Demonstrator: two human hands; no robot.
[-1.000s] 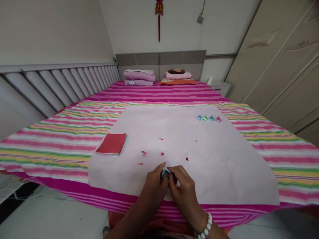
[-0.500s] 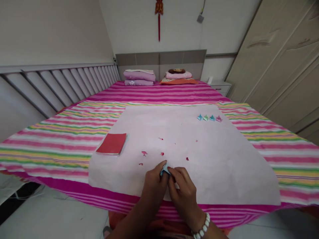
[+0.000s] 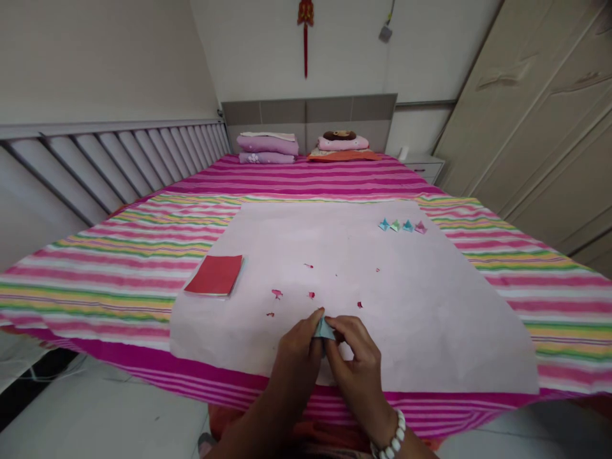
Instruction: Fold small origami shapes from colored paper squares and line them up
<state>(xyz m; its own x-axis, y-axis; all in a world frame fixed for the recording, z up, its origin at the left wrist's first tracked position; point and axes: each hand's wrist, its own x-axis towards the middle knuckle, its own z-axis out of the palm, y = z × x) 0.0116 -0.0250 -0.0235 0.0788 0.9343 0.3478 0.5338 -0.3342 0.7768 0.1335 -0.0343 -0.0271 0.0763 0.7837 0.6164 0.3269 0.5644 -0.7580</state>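
Note:
Both my hands meet low in the middle of the view, over the near edge of a pale pink sheet (image 3: pixel 421 319) spread on the bed. My left hand (image 3: pixel 296 350) and my right hand (image 3: pixel 356 360) pinch a small folded light-blue paper piece (image 3: pixel 324 329) between their fingertips. It stands up as a little triangle. A white bead bracelet (image 3: pixel 392 440) is on my right wrist. Small red paper scraps (image 3: pixel 276 294) lie on the sheet just beyond my hands.
A stack of red square papers (image 3: pixel 215 275) lies to the left on the sheet. Several small folded paper shapes (image 3: pixel 401 225) sit in a row at the far right. The striped bedspread (image 3: pixel 109 268), pillows (image 3: pixel 268 148), slatted rail and wardrobe surround it.
My fingers have shifted on the blue paper piece, which now stands more upright as a triangle. My hands stay in the same place.

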